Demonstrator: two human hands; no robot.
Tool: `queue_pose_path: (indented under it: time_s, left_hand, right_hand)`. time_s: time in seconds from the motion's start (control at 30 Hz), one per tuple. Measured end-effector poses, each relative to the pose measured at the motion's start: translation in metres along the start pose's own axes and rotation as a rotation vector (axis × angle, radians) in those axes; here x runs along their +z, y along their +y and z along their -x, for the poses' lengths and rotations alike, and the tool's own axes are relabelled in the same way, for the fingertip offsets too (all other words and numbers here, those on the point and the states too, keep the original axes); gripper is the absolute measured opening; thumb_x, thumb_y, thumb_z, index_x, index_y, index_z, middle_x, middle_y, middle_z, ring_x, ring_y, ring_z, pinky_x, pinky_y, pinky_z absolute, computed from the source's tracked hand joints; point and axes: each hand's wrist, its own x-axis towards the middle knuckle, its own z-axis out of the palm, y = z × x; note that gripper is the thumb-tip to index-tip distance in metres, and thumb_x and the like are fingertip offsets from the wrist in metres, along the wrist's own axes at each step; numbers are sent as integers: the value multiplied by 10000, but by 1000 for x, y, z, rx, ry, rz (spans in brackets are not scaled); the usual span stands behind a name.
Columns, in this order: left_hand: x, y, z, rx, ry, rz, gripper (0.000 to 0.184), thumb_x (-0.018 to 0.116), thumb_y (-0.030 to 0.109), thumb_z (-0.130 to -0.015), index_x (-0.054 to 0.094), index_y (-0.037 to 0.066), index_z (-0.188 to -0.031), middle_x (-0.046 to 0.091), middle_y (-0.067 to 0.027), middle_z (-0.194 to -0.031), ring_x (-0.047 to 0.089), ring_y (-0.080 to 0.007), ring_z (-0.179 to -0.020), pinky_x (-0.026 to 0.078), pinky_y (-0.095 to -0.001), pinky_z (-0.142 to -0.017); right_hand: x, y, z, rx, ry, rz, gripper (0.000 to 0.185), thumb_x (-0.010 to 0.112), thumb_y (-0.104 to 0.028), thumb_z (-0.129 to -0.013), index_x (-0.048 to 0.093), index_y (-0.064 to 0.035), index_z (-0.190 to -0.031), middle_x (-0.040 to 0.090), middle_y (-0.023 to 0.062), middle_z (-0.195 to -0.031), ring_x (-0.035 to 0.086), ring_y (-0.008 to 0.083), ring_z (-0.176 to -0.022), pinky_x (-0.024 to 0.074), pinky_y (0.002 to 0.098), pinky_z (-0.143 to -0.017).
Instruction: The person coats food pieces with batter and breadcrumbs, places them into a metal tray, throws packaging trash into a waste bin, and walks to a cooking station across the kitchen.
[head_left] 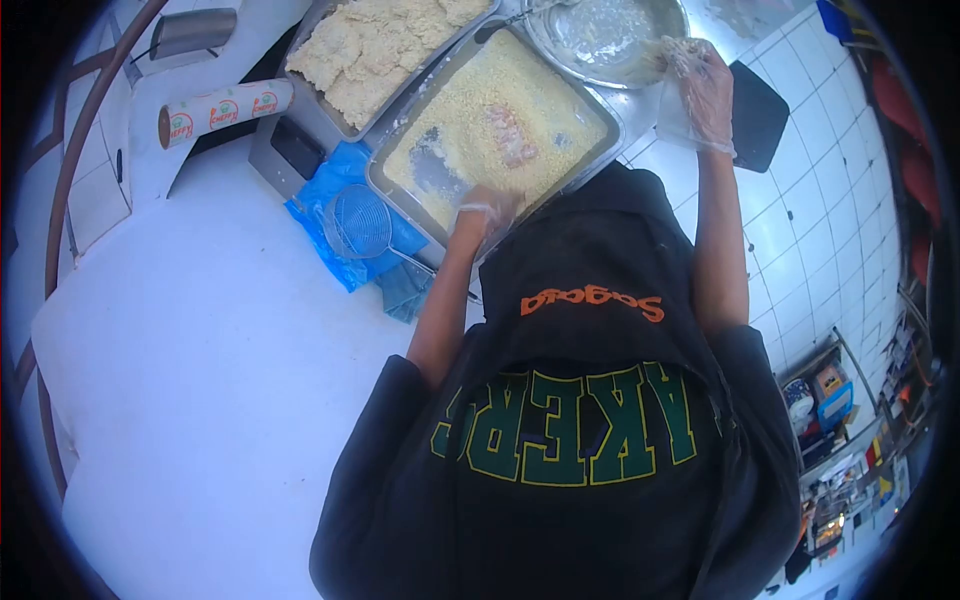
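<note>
A metal tray (380,185) of pale yellow crumbs lies in front of me, with a pinkish strip of raw meat (513,136) on the crumbs. My left hand (490,208), in a clear plastic glove, is at the tray's near side; its fingers are largely hidden against the crumbs. My right hand (705,88), also in a loose clear glove, hangs by the right rim of a round metal bowl (600,72). Its batter-coated fingers stretch over the rim, with nothing distinct in them. Whitish wet residue coats the bowl.
A second tray (345,128) piled with crumb-coated pieces stands at the upper left. Beside it are a printed roll (225,112), a wire strainer (358,222) on a blue plastic bag (340,180), and a dark phone-like slab (297,148). A black flat panel (760,118) is by my right wrist.
</note>
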Motion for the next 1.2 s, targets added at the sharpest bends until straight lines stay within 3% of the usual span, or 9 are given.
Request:
queue_pose_path:
  time_s: [0.23,0.3,0.5,0.63,0.8,0.9,1.03,1.1,1.2]
  left_hand:
    - [-16,29,22,7,109,709,298,572,338,-877,679,107,-1032,660,-129,-885,636,-318,-855,493,-389,-740]
    - [-18,16,30,310,413,-96,344,609,325,-859,642,153,-1155,656,-73,-1082,612,-273,-1019,473,-384,-853]
    - [-18,36,-11,723,540,-699,461,457,250,-919,435,245,-1379,477,-41,-1402,378,-283,-1346,280,-587,-1053]
    - [-29,61,-49,836,594,-780,459,381,213,-935,395,257,-1391,481,-44,-1388,361,-281,-1364,206,-633,-1069]
    - [-75,99,-55,373,56,-826,431,473,305,-882,475,220,-1304,465,-110,-1367,419,-312,-1298,282,-615,-1036]
    - [-69,81,-64,690,700,-553,406,531,332,-835,513,205,-1220,557,-124,-1189,495,-302,-1185,346,-574,-997]
    - [-61,89,-66,829,617,-651,339,554,312,-829,564,187,-1144,587,-111,-1110,534,-282,-1113,383,-549,-961]
    - [-67,86,-63,670,249,-777,259,557,286,-835,623,171,-1057,609,-105,-1077,560,-274,-1067,422,-513,-931]
    - [-94,67,-36,658,378,-776,272,578,285,-827,664,142,-1043,624,-135,-1086,573,-284,-1072,454,-479,-903]
  right_hand:
    - [-5,6,5,12,20,27,233,658,-224,-876,662,-11,-970,671,87,-849,622,207,-742,488,313,-707]
    - [-7,9,6,26,28,25,232,661,-223,-875,661,-12,-971,671,86,-851,620,202,-737,487,311,-706]
    - [-8,6,6,-17,18,15,230,659,-223,-878,655,-22,-990,676,91,-848,615,196,-725,487,309,-704]
    - [-10,-8,1,19,31,43,251,655,-236,-875,649,-28,-1015,689,104,-877,645,224,-761,495,326,-719]
    - [-19,-30,-4,111,117,10,137,669,-130,-817,601,-12,-830,620,68,-749,588,158,-696,485,314,-646]
    - [-23,-26,-8,74,137,19,143,668,-126,-830,578,-17,-806,594,56,-720,564,143,-669,473,302,-622]
    - [-11,-25,-15,137,100,96,178,674,-169,-840,580,-20,-820,592,67,-721,563,159,-674,474,316,-631]
    - [-4,-26,-19,82,86,61,183,676,-180,-842,589,-19,-840,594,71,-718,570,181,-672,478,325,-638]
    - [-2,-19,-13,-5,77,39,207,683,-206,-843,610,-23,-910,613,90,-745,589,231,-695,489,346,-672]
